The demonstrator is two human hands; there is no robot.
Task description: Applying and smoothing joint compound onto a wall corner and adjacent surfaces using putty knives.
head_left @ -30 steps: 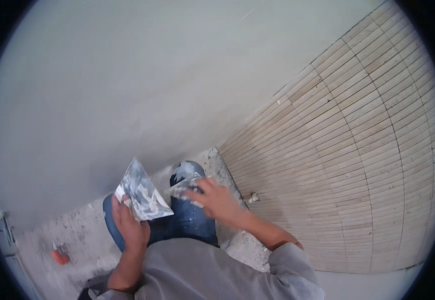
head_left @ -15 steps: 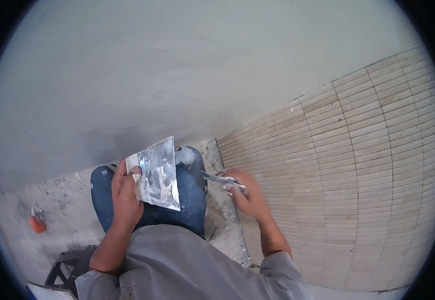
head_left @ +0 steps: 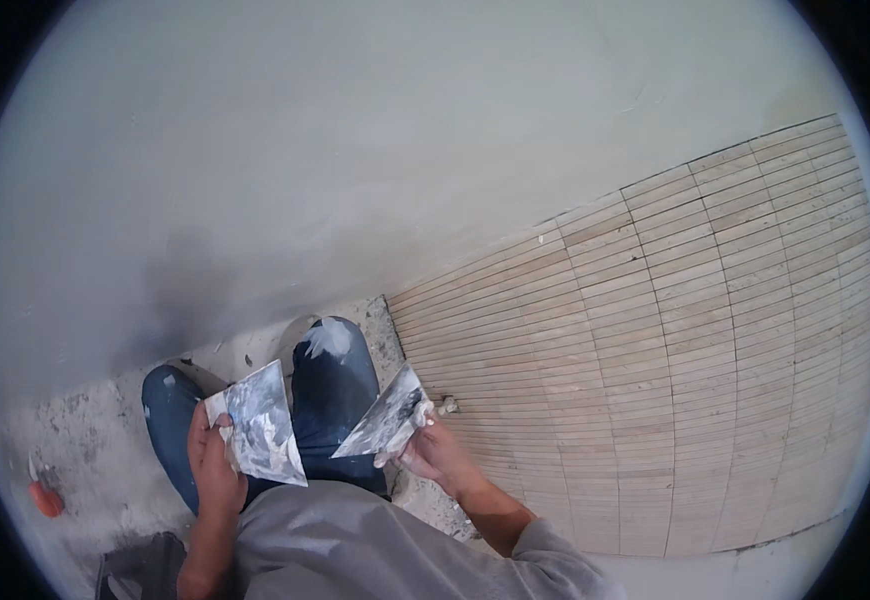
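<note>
My left hand (head_left: 217, 465) is closed around the back edge of a wide putty knife (head_left: 265, 428), its thumb on top. Pale filler is smeared over that metal blade, which lies tilted above my knees. Over my right thigh, my right hand (head_left: 440, 455) grips a second wide putty knife (head_left: 387, 415), its face turned up and streaked with white filler. A small gap separates the two blades. White filler clings to the fingers of my right hand, and both tool handles are largely hidden by the hands.
A smooth grey-white plastered wall (head_left: 385, 130) rises in front of me. To the right is a surface of narrow beige tiles (head_left: 675, 350). An orange-handled tool (head_left: 45, 499) lies on the dusty floor (head_left: 100, 440) at left, near a dark object (head_left: 143, 568). My blue-trousered knees (head_left: 330, 385) are bent close to the wall.
The right putty knife has turned from edge-on to showing its broad face, and has come nearer the left one. Both hands sit lower and further left as the view has shifted.
</note>
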